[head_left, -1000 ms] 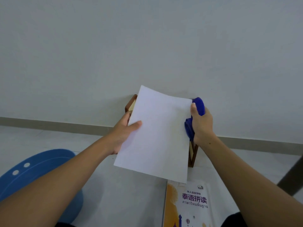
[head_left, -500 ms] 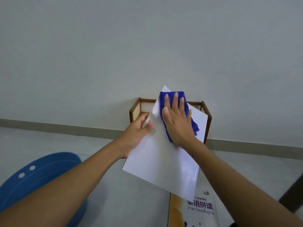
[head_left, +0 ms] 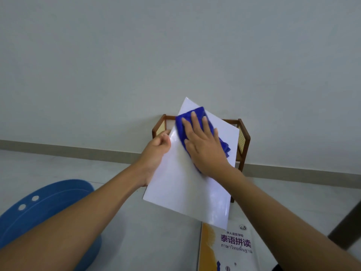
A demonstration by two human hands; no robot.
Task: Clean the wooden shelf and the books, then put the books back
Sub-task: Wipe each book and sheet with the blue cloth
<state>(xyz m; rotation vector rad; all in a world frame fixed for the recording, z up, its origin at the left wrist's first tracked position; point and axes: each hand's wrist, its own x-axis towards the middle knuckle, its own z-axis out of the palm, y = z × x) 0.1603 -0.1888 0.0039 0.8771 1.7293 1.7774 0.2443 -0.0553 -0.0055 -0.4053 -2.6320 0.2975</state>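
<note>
A thin book with a plain white cover (head_left: pixel 187 188) is held tilted in the air by my left hand (head_left: pixel 156 147), which grips its left edge. My right hand (head_left: pixel 205 145) lies flat on the upper half of the cover and presses a blue cloth (head_left: pixel 187 122) against it. Behind the book stands the small wooden shelf (head_left: pixel 245 137) against the wall, mostly hidden. A second book (head_left: pixel 234 249) with an orange and white cover and purple lettering lies on the floor below.
A blue plastic stool (head_left: pixel 48 204) stands at the lower left. A dark slanted leg (head_left: pixel 347 229) crosses the right edge. The grey wall with its baseboard (head_left: pixel 78 151) runs behind the shelf, above a pale floor.
My right hand came from the book's right edge onto the cover with the blue cloth and has slid it slightly. The book has tilted, and the shelf shows more behind it.
</note>
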